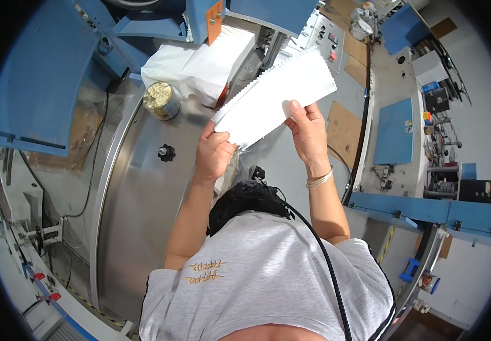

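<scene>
White toothed-edge piece [276,96]: I have it up in the air between both hands, slanted so that one end sits nearer the body on the left and the other reaches farther out on the right. Its long far side is jagged, and from my view I cannot tell whether it is one layer or several.

The left hand [216,153] pinches the near left end, thumb on top, the other fingers mostly hidden behind. The right hand [308,133] pinches the long near side around its middle, thumb over the white face, fingers behind it. I see a pale bracelet [320,178] on that wrist.

To the left of the hands I have the steel tabletop [134,233]. Near its far left corner stands a round tin [163,101] with something crinkled and pale yellow in its mouth. Just beside the tin, at the far edge, is a white-covered pile [191,65], a bit of red showing under its near right corner. A black knob [166,153] sits on the tabletop, nearer me than the tin, between its left and right edges.
</scene>
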`<state>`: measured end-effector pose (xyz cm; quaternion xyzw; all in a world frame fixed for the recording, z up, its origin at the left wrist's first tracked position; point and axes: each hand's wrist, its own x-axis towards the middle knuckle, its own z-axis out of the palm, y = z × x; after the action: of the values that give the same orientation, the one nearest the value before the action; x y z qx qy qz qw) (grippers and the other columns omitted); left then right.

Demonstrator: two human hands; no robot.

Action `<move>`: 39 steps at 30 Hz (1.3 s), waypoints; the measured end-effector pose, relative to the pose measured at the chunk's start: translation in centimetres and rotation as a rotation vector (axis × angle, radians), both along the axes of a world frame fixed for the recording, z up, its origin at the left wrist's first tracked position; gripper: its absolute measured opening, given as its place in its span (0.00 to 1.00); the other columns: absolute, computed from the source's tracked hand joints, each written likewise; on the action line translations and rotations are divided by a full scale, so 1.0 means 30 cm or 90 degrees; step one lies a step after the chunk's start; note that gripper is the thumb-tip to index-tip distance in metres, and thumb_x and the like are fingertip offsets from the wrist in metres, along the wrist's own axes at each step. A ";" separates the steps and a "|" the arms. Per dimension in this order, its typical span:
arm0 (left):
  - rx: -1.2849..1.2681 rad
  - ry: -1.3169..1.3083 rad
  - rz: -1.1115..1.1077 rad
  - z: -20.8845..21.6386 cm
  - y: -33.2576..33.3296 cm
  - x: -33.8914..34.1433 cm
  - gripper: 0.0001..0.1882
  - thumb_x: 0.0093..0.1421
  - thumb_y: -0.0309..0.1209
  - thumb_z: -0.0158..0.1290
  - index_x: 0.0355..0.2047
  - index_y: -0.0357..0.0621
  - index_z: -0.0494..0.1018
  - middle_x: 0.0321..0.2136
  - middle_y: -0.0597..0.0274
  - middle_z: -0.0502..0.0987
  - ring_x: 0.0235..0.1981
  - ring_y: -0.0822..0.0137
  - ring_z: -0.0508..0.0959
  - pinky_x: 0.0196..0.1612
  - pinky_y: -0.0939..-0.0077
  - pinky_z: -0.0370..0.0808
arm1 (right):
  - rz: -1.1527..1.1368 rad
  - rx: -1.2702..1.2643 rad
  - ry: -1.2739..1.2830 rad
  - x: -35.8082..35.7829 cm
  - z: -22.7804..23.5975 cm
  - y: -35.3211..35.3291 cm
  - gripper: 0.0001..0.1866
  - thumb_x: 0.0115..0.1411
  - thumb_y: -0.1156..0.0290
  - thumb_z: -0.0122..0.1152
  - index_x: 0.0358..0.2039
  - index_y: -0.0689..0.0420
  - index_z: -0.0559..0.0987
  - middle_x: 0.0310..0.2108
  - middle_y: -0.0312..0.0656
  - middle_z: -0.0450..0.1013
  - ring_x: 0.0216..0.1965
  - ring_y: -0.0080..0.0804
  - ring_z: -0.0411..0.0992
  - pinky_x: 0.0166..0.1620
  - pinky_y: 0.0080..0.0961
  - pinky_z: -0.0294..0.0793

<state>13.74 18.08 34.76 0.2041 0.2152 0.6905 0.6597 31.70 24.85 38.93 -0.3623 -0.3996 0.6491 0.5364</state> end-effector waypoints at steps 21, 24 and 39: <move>-0.013 0.135 0.022 0.019 0.002 0.014 0.27 0.52 0.17 0.40 0.56 0.34 0.59 0.51 0.52 0.67 0.51 0.64 0.69 0.54 0.65 0.65 | 0.000 0.067 -0.021 -0.036 0.013 -0.031 0.21 0.50 0.71 0.68 0.43 0.63 0.74 0.39 0.39 0.74 0.40 0.25 0.72 0.44 0.21 0.70; 0.046 0.305 0.171 0.029 -0.005 0.035 0.27 0.51 0.16 0.44 0.55 0.35 0.60 0.51 0.49 0.65 0.52 0.60 0.67 0.54 0.63 0.65 | -0.011 0.073 -0.055 -0.032 0.017 -0.030 0.20 0.50 0.71 0.68 0.43 0.63 0.75 0.38 0.38 0.75 0.38 0.24 0.72 0.42 0.20 0.71; 0.083 0.599 0.115 0.084 0.043 0.004 0.12 0.53 0.24 0.56 0.39 0.36 0.72 0.39 0.56 0.73 0.41 0.66 0.73 0.46 0.74 0.68 | 0.067 0.129 -0.141 0.022 0.019 -0.031 0.14 0.55 0.71 0.63 0.41 0.62 0.77 0.36 0.35 0.76 0.37 0.20 0.72 0.41 0.17 0.70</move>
<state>13.87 19.37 37.30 0.5159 0.4632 0.5898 0.4140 32.35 23.91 39.50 -0.3545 -0.5379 0.5888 0.4882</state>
